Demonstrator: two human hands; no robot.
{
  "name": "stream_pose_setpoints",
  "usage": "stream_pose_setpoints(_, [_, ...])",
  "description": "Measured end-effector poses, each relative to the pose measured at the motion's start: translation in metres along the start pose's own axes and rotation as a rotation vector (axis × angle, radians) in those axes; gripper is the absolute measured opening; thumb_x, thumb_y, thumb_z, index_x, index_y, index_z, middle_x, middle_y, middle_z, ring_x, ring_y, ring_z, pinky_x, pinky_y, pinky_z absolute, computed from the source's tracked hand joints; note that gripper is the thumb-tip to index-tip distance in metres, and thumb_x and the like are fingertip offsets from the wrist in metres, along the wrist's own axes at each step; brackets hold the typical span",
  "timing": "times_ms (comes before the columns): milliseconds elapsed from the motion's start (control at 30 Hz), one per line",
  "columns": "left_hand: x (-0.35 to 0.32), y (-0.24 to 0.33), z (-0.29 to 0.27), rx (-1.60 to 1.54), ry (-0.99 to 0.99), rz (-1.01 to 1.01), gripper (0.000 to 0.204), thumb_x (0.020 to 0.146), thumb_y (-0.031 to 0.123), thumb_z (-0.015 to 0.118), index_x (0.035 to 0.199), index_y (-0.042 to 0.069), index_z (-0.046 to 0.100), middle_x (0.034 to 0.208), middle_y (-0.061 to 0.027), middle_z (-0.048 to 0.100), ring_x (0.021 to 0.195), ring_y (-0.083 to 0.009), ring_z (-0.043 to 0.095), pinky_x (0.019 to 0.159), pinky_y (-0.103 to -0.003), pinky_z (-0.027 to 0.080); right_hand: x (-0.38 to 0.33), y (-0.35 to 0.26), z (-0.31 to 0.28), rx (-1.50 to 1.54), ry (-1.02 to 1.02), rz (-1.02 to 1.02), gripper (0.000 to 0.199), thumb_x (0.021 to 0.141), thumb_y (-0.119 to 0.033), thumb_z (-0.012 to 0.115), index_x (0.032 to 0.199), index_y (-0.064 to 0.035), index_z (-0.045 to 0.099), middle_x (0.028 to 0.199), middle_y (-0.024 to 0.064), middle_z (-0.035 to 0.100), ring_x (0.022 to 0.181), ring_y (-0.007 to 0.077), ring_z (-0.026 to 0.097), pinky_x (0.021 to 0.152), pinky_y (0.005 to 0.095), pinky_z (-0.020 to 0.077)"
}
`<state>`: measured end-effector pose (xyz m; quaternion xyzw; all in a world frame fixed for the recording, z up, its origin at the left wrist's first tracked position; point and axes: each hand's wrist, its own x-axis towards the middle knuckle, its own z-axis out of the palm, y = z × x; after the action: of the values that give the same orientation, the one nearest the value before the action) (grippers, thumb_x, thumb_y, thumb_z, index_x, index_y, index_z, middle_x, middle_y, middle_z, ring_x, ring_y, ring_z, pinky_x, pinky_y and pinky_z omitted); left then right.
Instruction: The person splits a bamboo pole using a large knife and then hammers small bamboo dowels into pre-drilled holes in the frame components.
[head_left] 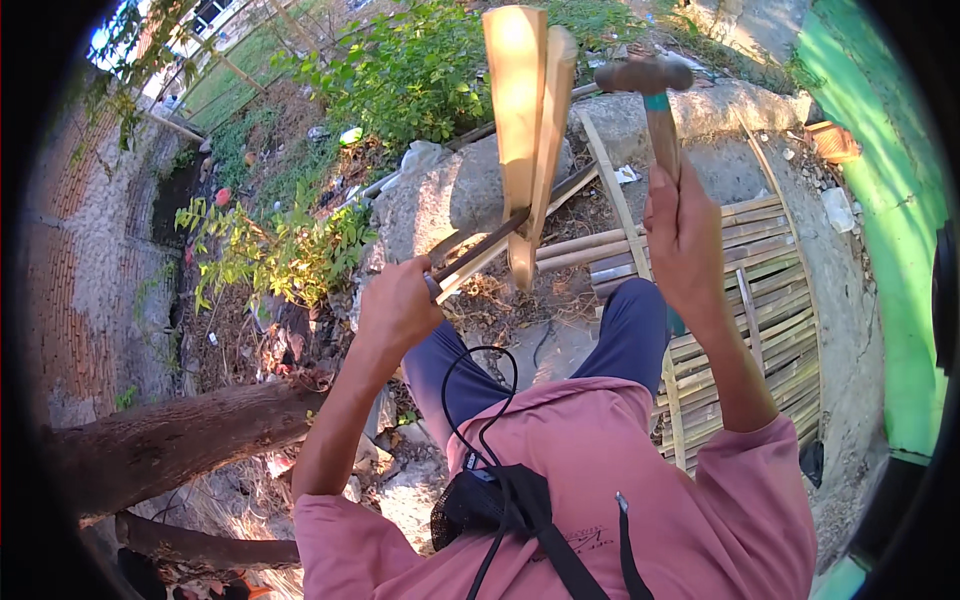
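My left hand (395,305) is closed round the handle of a machete (485,245), whose long dark blade points away and to the right. The blade lies across an upright pale bamboo piece (516,100) and sits in the split between it and a narrower strip (553,125) on its right. The two halves spread apart at the top and meet near the lower end. Raised to the right, my right hand (683,240) grips the wooden handle of a hammer (643,76). The hammer head is up, apart from the bamboo and blade.
A rack of bamboo slats (745,310) lies on the ground at right, beside a green wall (885,200). Large rocks (450,190) and leafy bushes (420,80) stand ahead. A thick tree trunk (200,440) crosses the lower left, near a brick wall (90,290).
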<state>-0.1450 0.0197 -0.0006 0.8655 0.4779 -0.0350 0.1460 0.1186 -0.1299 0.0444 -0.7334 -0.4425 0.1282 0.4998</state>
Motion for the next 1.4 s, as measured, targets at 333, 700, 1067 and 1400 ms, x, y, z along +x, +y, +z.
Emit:
stream_pose_setpoints(333, [0.000, 0.001, 0.003, -0.048, -0.010, -0.033, 0.029, 0.073, 0.008, 0.069, 0.102, 0.001, 0.070, 0.091, -0.0257, 0.071, 0.088, -0.0440, 0.069, 0.082, -0.052, 0.056, 0.006, -0.002, -0.005, -0.040, -0.135, 0.061, 0.029, 0.108, -0.027, 0.046, 0.101, 0.0009, 0.052, 0.061, 0.0104, 0.054, 0.053, 0.0223, 0.055, 0.048, 0.0385, 0.0388])
stream_pose_setpoints(700, [0.009, -0.005, 0.012, -0.131, -0.064, -0.072, 0.029, 0.072, 0.010, 0.073, 0.099, -0.001, 0.069, 0.095, -0.0238, 0.072, 0.091, -0.0426, 0.071, 0.081, -0.051, 0.057, 0.028, 0.008, 0.004, -0.038, -0.209, 0.172, 0.032, 0.109, -0.031, 0.046, 0.101, -0.0012, 0.055, 0.062, 0.0036, 0.048, 0.054, 0.0143, 0.051, 0.049, 0.0336, 0.0382])
stream_pose_setpoints(1067, [0.017, 0.003, 0.006, -0.134, -0.107, -0.067, 0.026, 0.073, 0.010, 0.074, 0.096, -0.002, 0.070, 0.096, -0.0233, 0.072, 0.092, -0.0400, 0.072, 0.080, -0.049, 0.059, 0.020, 0.046, 0.018, -0.154, -0.308, 0.180, 0.033, 0.109, -0.033, 0.045, 0.098, -0.0033, 0.054, 0.064, 0.0001, 0.051, 0.049, 0.0101, 0.048, 0.044, 0.0302, 0.0364])
stream_pose_setpoints(1400, [0.019, -0.001, 0.021, -0.094, -0.132, -0.043, 0.023, 0.073, 0.010, 0.075, 0.092, -0.002, 0.073, 0.094, -0.0229, 0.073, 0.089, -0.0387, 0.073, 0.078, -0.048, 0.059, 0.006, 0.051, 0.037, 0.012, -0.462, 0.491, 0.033, 0.110, -0.035, 0.044, 0.098, -0.0054, 0.053, 0.063, -0.0038, 0.044, 0.047, 0.0055, 0.042, 0.042, 0.0261, 0.0339])
